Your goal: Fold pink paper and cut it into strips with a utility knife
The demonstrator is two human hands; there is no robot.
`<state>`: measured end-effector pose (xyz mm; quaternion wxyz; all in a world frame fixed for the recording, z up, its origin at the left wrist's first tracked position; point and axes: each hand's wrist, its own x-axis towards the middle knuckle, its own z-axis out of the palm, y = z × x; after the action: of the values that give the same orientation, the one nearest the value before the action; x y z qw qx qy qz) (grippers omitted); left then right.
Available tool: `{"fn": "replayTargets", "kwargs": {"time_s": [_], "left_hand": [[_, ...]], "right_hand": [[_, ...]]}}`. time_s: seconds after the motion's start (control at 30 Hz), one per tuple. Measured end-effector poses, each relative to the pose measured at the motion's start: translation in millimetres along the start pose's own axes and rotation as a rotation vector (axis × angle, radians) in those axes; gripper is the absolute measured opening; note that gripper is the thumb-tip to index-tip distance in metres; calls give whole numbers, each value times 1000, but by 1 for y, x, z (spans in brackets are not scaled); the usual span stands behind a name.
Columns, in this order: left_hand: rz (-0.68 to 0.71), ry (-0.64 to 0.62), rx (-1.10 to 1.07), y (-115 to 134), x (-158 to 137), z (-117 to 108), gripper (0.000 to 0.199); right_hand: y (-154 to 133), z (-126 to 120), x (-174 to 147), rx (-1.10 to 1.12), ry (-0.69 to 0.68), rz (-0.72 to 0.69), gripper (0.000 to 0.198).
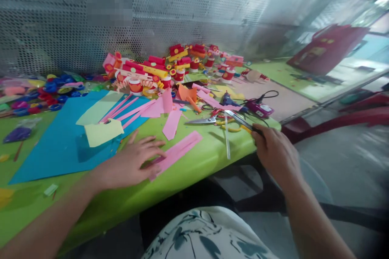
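My left hand [138, 160] rests on the table with its fingers spread, the fingertips on one end of a folded pink paper strip [180, 151]. At the table's right edge, my right hand [275, 149] is closed around dark-handled scissors [240, 120], their blades pointing up and left. Beneath those blades lie another pair of scissors [200, 121] with red handles and a yellow handle [232, 128]. A clear glue stick [227, 139] lies near the front edge. Beyond it are a blue glue gun [226, 99] and pink paper pieces [172, 123].
Blue sheets [60, 141] with pale green paper [103, 132] cover the table's left side. Several red and yellow paper models [167, 68] stand at the back, before a perforated metal wall [182, 8]. A purple box-shaped device [259, 108] and a red chair [340, 117] are at right.
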<state>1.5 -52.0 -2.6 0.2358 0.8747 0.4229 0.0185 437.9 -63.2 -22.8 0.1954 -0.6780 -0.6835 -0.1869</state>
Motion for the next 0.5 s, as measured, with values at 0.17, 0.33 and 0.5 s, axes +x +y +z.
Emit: {"fn": "replayTargets", "kwargs": {"time_s": [0.17, 0.33, 0.5], "left_hand": [[-32, 95, 42, -1, 6, 6, 34], [-130, 153, 54, -14, 4, 2, 42], [-136, 206, 48, -18, 1, -2, 36]], "right_hand": [[12, 34, 22, -26, 9, -5, 46], [16, 53, 43, 12, -21, -35, 52], [17, 76, 52, 82, 24, 18, 55]]}}
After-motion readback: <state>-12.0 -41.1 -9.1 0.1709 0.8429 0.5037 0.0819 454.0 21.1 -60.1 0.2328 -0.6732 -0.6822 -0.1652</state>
